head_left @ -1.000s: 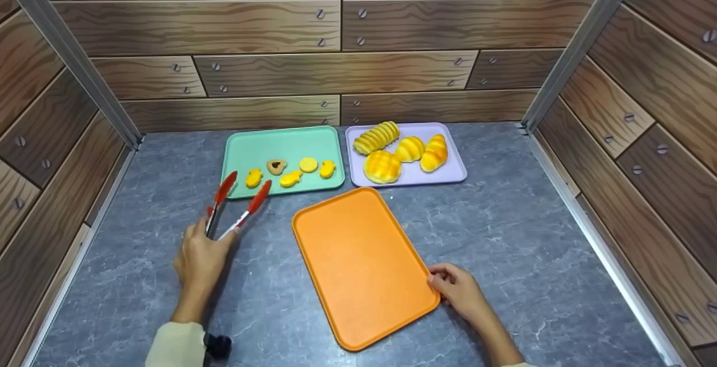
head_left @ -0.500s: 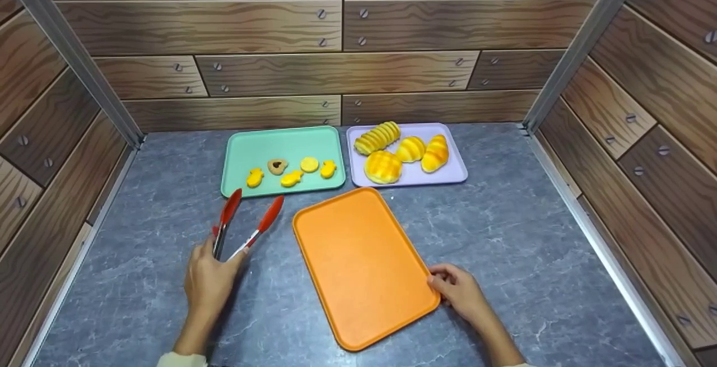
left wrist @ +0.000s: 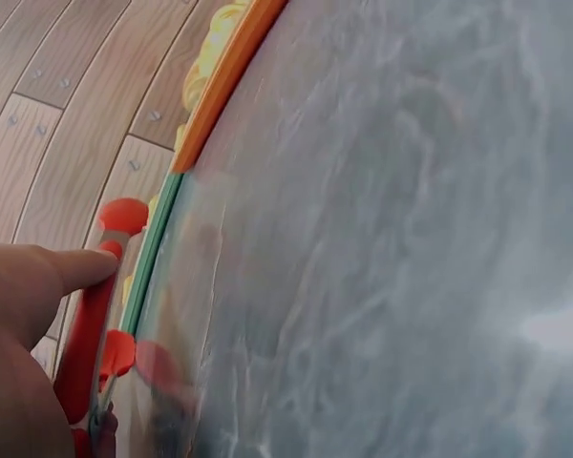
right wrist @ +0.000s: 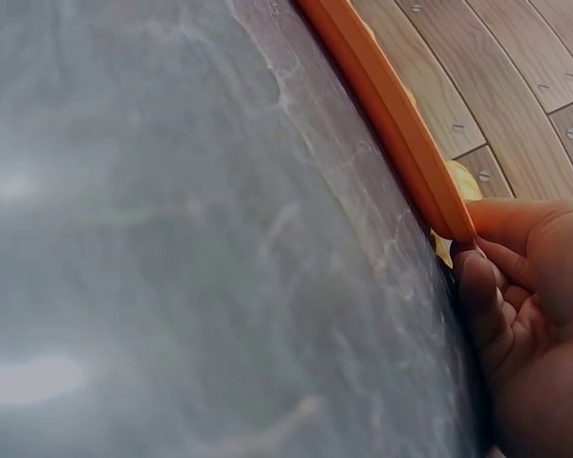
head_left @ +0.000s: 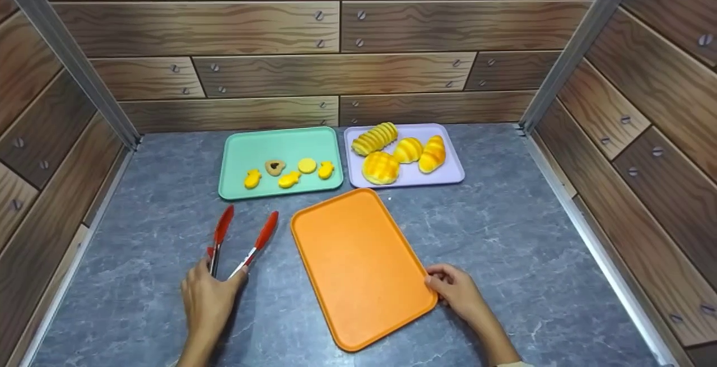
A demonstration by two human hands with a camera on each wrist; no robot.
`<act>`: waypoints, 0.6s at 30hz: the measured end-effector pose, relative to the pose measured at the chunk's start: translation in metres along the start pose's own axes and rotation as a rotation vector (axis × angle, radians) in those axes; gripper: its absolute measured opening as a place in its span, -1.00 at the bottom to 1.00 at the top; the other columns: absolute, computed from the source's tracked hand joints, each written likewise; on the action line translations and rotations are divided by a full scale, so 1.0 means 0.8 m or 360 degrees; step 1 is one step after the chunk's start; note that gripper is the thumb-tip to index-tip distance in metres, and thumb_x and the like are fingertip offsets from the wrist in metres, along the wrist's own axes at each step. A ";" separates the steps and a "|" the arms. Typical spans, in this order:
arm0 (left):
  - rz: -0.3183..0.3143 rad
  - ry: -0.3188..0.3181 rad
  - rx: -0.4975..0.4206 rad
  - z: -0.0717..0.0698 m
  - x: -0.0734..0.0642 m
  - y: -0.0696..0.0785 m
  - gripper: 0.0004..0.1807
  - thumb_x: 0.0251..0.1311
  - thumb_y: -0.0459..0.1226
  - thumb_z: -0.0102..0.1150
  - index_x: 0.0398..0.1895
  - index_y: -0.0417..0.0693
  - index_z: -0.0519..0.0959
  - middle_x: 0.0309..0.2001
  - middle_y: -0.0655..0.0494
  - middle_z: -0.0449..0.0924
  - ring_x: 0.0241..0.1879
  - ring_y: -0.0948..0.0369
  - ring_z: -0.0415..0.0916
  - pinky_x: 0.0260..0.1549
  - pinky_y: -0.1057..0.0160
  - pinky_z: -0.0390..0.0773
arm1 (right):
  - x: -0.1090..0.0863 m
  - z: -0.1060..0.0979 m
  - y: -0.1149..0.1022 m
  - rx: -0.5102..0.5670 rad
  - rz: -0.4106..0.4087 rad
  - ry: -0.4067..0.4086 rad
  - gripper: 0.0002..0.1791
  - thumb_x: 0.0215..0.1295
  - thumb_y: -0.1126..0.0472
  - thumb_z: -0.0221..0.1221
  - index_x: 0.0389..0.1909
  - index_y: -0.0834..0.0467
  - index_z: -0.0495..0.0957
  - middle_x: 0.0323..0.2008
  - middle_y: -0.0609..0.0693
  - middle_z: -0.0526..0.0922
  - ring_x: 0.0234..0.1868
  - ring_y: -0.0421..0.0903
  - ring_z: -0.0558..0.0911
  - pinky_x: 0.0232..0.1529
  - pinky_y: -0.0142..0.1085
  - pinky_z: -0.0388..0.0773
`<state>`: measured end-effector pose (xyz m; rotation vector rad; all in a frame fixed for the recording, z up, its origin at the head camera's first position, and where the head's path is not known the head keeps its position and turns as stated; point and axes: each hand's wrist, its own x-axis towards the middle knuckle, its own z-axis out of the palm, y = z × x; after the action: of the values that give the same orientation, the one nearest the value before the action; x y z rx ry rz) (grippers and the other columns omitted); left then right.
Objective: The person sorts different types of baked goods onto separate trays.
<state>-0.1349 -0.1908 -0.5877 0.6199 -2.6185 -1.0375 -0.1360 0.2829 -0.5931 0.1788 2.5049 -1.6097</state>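
My left hand [head_left: 210,300] grips a pair of red-tipped tongs [head_left: 263,232], whose arms are spread apart with nothing between the tips. In the left wrist view the thumb lies along the red handle of the tongs [left wrist: 91,334]. The right hand [head_left: 458,294] pinches the right edge of an orange tray [head_left: 364,272], which lies angled on the table and bears nothing. The right wrist view shows finger and thumb at the rim of the orange tray [right wrist: 392,114]. Behind the tongs lies a green tray [head_left: 269,143] with several small cookies, among them a heart-shaped cookie [head_left: 274,167].
A lilac tray [head_left: 452,171] at the back holds several breads, including a round bun [head_left: 381,167] and a croissant [head_left: 432,154]. Wood-patterned walls [head_left: 269,25] enclose the grey marbled table [head_left: 504,232] at the back and both sides.
My left hand has drawn back toward the near edge with the tongs, taking their tips away from the green tray. The right hand and the orange tray stay in place.
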 end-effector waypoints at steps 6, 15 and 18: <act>-0.0004 0.0021 0.0074 0.008 -0.006 -0.002 0.04 -0.13 0.01 0.56 0.31 -0.49 0.33 0.10 -0.49 0.43 0.12 -0.36 0.31 0.15 -0.23 0.27 | 0.001 0.003 -0.001 0.0001 0.0009 0.0007 -0.68 0.29 0.15 0.33 -0.02 0.25 0.66 -0.39 0.00 0.57 -0.55 -0.19 0.49 -0.55 -0.37 0.48; -0.0025 0.0070 0.0120 0.013 -0.010 -0.005 0.02 -0.19 0.06 0.58 0.19 -0.48 0.35 -0.06 -0.41 0.43 -0.03 -0.34 0.36 0.00 -0.20 0.33 | 0.002 0.008 0.002 -0.0002 -0.0017 0.0027 -0.72 0.29 0.19 0.33 -0.05 0.24 0.66 -0.40 -0.01 0.57 -0.57 -0.20 0.48 -0.56 -0.38 0.47; -0.0029 0.0082 0.0115 0.014 -0.011 -0.007 -0.01 -0.19 0.07 0.57 0.15 -0.45 0.36 -0.09 -0.39 0.42 -0.04 -0.33 0.38 -0.02 -0.20 0.34 | 0.002 0.009 0.003 -0.0003 -0.0012 0.0043 -0.72 0.29 0.19 0.33 -0.05 0.24 0.66 -0.39 -0.01 0.57 -0.57 -0.19 0.48 -0.56 -0.38 0.47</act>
<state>-0.1298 -0.1835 -0.5998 0.6787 -2.6199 -0.9231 -0.1366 0.2772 -0.5984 0.1928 2.5300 -1.6188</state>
